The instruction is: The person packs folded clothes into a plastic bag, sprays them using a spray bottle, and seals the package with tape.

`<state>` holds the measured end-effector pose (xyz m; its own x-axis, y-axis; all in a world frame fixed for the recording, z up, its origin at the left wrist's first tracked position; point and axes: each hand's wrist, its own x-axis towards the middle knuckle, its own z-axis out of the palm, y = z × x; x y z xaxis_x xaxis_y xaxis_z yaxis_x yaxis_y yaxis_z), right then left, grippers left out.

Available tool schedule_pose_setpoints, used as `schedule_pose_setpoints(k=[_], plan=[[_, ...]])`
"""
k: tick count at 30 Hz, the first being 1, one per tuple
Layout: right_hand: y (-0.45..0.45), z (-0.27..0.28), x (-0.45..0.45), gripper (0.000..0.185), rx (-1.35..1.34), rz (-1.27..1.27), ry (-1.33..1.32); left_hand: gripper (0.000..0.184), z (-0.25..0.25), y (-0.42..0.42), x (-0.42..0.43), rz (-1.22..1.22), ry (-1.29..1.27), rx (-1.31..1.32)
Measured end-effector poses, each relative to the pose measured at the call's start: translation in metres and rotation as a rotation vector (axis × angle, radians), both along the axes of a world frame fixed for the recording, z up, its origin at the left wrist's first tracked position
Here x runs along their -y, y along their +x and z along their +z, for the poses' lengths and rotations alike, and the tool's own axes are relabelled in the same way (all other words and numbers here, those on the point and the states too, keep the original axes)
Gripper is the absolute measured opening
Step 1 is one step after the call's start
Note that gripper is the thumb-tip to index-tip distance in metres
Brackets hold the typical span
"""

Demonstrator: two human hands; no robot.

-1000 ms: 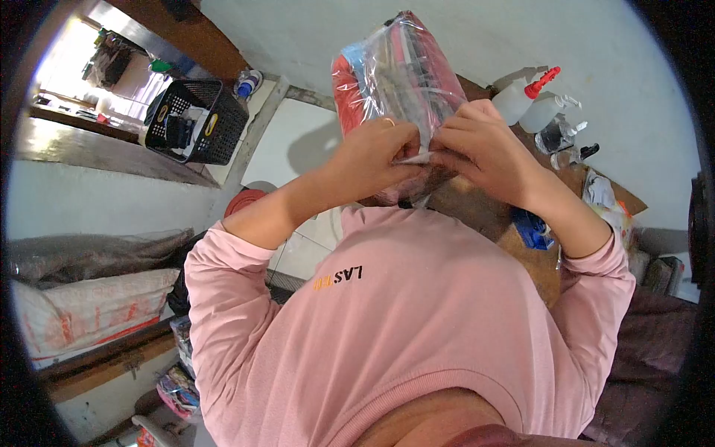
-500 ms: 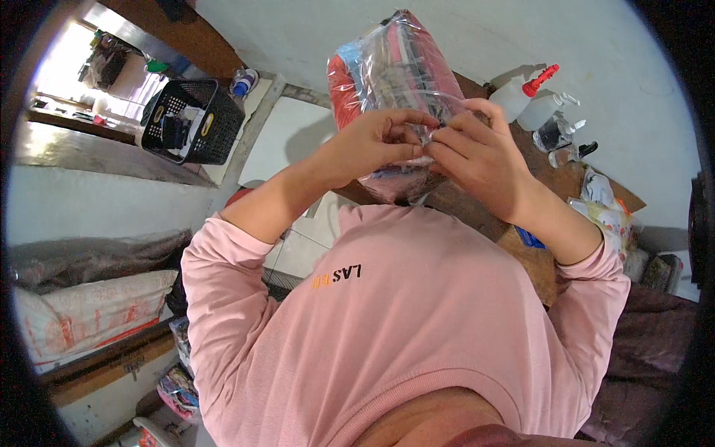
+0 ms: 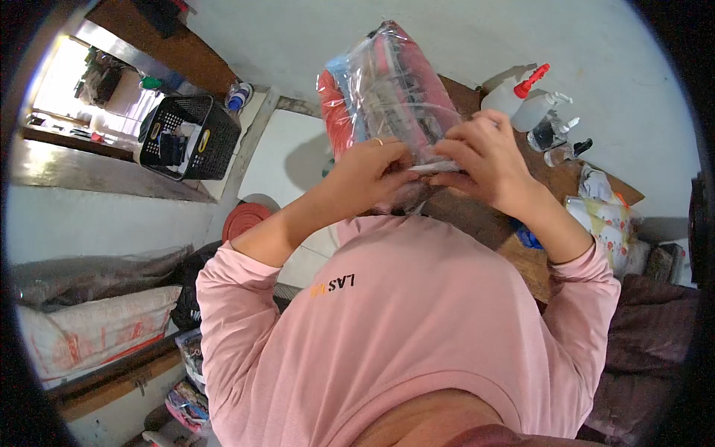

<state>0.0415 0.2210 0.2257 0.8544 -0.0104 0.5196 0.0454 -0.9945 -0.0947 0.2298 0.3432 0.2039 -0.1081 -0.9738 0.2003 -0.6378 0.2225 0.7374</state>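
A clear plastic bag [image 3: 395,97] packed with folded cloth in red, blue, dark and pink stands in front of my chest. Both hands are at its near end. My left hand [image 3: 369,171], with a ring on one finger, is closed on the bag's edge. On the other side, my right hand [image 3: 484,160] has its fingers curled on the same plastic. A whitish folded strip of the bag [image 3: 436,168] runs between the two hands. My fingers hide part of the near end.
Along the wall at right stand a spray bottle with a red head [image 3: 514,93] and several pump bottles [image 3: 547,134] on a brown table [image 3: 547,170]. A floral package [image 3: 596,220] lies nearer. At left are a black basket [image 3: 212,141], a red round object [image 3: 246,218] and a white sack [image 3: 104,320].
Both hands have come a little nearer my body and slightly apart. The bag's edge now shows as a whitish strip between them.
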Motion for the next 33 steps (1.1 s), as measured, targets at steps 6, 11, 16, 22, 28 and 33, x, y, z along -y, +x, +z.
schedule_pose_setpoints(k=[6, 11, 16, 22, 28, 33], plan=[[-0.012, -0.013, 0.011, 0.013, -0.091, -0.117, 0.161, 0.014, -0.007, -0.007, 0.004, 0.057, -0.035, -0.13], [-0.016, -0.021, 0.036, 0.019, -0.144, -0.164, 0.233, 0.013, -0.019, -0.019, 0.01, 0.172, -0.219, -0.031], [-0.019, -0.026, 0.047, 0.029, -0.137, -0.184, 0.277, 0.033, -0.019, -0.035, 0.015, 0.172, -0.26, 0.335], [-0.023, -0.031, 0.051, 0.03, -0.121, -0.175, 0.361, 0.062, -0.032, -0.023, 0.006, -0.081, -0.331, 0.587], [0.004, -0.029, 0.08, 0.03, -0.02, -0.153, 0.267, 0.067, -0.068, -0.029, 0.021, 0.08, -0.475, 0.493], [-0.016, -0.036, 0.088, 0.02, 0.185, -0.303, 0.716, 0.062, -0.069, -0.049, 0.035, 0.192, -0.499, 0.514]])
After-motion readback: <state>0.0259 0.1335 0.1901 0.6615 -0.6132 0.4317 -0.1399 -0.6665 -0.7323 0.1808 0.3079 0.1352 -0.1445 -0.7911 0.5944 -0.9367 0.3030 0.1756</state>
